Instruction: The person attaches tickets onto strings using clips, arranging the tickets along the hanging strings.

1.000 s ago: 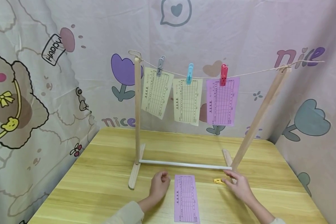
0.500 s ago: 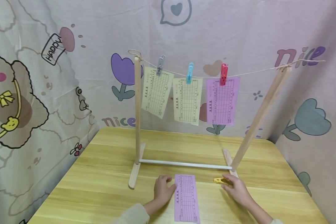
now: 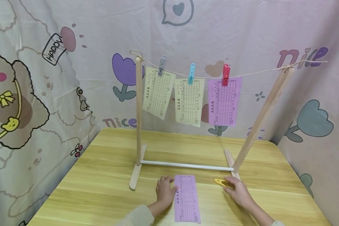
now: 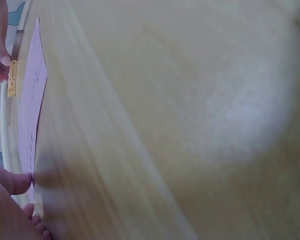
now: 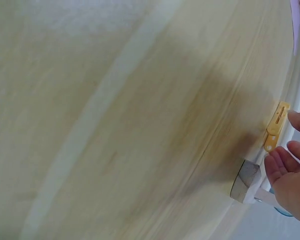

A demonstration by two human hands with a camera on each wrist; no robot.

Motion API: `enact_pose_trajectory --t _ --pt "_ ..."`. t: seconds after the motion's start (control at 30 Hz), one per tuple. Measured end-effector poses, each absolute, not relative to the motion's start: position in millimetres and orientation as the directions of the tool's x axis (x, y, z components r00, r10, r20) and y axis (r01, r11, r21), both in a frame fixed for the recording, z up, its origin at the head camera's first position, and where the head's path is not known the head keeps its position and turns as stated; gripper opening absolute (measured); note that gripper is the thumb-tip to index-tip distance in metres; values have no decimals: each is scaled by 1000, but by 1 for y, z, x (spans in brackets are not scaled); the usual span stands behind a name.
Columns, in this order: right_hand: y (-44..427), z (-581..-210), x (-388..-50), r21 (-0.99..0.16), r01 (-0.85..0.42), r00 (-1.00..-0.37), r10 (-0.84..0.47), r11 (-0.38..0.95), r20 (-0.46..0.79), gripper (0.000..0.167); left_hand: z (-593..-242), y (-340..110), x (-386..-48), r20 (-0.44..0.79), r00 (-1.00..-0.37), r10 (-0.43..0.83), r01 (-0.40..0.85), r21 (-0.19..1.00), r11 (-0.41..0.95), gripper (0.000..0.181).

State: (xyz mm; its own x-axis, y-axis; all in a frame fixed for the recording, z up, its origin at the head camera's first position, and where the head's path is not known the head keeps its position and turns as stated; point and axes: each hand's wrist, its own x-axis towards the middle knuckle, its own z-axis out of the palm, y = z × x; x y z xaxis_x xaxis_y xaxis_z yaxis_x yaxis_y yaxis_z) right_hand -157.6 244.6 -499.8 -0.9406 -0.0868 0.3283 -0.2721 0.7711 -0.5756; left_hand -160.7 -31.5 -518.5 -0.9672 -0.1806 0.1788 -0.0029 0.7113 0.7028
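Note:
A purple printed slip [image 3: 187, 201] lies on the table in front of the rack. At its left edge is my left hand [image 3: 165, 191], thumb and forefinger apart and touching the paper; in the left wrist view the thumb [image 4: 20, 183] meets the slip [image 4: 31, 105]. To the right, my right hand [image 3: 238, 190] pinches the end of a yellow clothespin [image 3: 220, 182] between thumb and fingers, low over the table. The right wrist view has this clothespin [image 5: 277, 125] at the fingertips, beside the rack's wooden foot.
Behind the hands stands a wooden rack with a white crossbar [image 3: 186, 165]. From its string hang two yellow slips and a purple slip [image 3: 224, 103], held by a grey clothespin [image 3: 162, 66], a blue clothespin [image 3: 191, 73] and a red clothespin [image 3: 226, 74].
My left hand has moved right to the purple slip, which has since shifted slightly left. My right hand has closed in on the yellow clothespin, which has turned a little.

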Motion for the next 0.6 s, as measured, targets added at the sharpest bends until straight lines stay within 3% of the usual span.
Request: enact_pose_trajectory --t 0.13,0.33,0.6 --pt "244 -502 -158 -549 -287 -931 -93 785 354 37 -517 -31 -161 184 -964 -190 -6 704 711 26" --pt "244 -503 -158 -520 -311 -918 -109 796 381 37 -516 -32 -161 158 -971 -178 -17 699 715 38" --pt "245 -501 -158 -562 -253 -955 -111 787 275 37 -508 -33 -162 141 -976 -166 -25 685 728 33"
